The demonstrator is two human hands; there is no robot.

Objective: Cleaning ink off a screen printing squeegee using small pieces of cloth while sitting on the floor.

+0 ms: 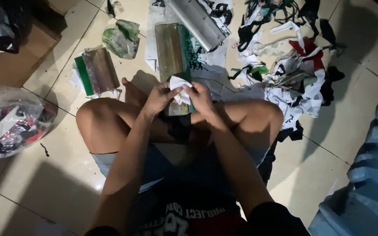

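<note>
Both hands pinch the white scrap (179,89): left hand (160,97), right hand (201,97), over the long squeegee (171,52) (resting at your knees). Keep fingertips at the edge; hold the scrap taut.

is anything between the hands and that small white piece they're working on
Nothing visible stands between them. The left hand and the right hand both already pinch the small white scrap of cloth or paper directly with their fingertips, above the long green-edged wooden squeegee lying on the tiled floor.
</note>
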